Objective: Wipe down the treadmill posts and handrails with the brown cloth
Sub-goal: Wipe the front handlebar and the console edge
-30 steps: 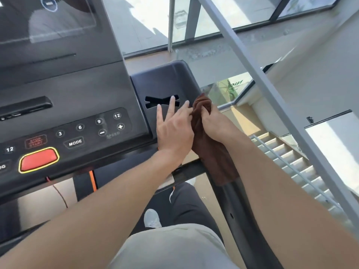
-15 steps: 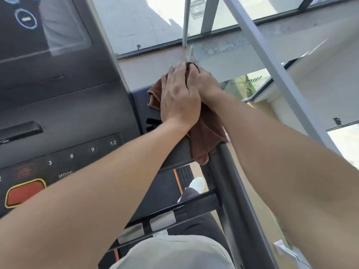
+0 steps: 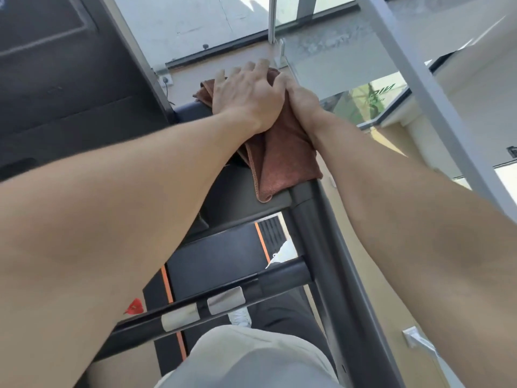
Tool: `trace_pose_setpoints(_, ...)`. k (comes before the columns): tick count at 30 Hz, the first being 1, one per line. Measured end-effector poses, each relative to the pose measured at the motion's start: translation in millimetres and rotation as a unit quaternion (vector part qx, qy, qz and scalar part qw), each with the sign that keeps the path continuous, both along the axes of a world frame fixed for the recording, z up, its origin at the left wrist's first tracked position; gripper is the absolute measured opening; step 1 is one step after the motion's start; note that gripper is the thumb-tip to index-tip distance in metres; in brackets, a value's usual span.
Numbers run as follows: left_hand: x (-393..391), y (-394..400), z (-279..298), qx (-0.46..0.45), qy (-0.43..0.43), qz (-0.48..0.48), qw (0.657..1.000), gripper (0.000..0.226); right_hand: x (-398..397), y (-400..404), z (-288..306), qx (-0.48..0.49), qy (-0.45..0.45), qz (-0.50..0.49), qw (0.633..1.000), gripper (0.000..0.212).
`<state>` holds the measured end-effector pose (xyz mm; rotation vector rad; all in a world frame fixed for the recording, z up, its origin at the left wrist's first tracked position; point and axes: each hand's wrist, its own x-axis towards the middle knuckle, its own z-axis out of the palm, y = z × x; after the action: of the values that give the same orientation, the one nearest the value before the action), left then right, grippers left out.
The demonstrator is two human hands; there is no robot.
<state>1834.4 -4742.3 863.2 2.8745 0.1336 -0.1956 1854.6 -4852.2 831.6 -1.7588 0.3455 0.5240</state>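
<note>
Head view: the brown cloth (image 3: 282, 161) is draped over the top right corner of the treadmill console (image 3: 232, 189), above the right post (image 3: 321, 247). The left hand (image 3: 246, 93) presses flat on it, fingers extended. The right hand (image 3: 299, 99) grips the cloth's right edge; its fingertips are hidden.

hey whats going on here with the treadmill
A person standing on the treadmill is wiping it with a brown cloth. The left hand lies flat on top of the cloth, pressing it onto the far right corner of the console, while the right hand grips the cloth's right side. The cloth's tail hangs toward the right post. The crossbar handrail with its metal pads is untouched.
</note>
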Motion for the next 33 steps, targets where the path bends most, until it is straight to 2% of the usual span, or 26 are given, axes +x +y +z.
trace_pose_setpoints(6,-52,-15,-10,0.015,-0.017,-0.067,0.997,0.072,-50,-18,-2,0.033,0.003,-0.019,0.999,0.040)
trace_pose_setpoints(11,-104,-29,-14,-0.006,-0.011,-0.090,0.996,0.075,-104,-39,3,0.013,0.030,-0.026,0.999,0.059)
trace_pose_setpoints(15,-155,-43,-14,-0.006,0.013,-0.098,0.995,0.077,-151,-51,30,0.058,0.049,0.010,0.997,0.043)
trace_pose_setpoints(19,-207,-58,-10,-0.026,0.032,-0.095,0.995,0.076,-203,-66,46,-0.012,0.051,0.003,0.999,0.037)
trace_pose_setpoints(24,-282,-61,8,-0.221,0.128,-0.091,0.963,0.079,-272,-83,48,-0.091,0.044,0.028,0.994,0.037)
trace_pose_setpoints(28,-283,-47,27,-0.239,0.205,-0.028,0.949,0.073,-312,-84,40,-0.217,-0.012,0.082,0.973,0.057)
trace_pose_setpoints(30,-264,-46,33,-0.266,0.261,0.036,0.927,0.068,-317,-70,36,-0.294,-0.029,0.063,0.953,0.064)
trace_pose_setpoints(33,-237,-43,37,-0.304,0.293,0.077,0.903,0.047,-312,-44,29,-0.457,-0.089,0.076,0.882,0.079)
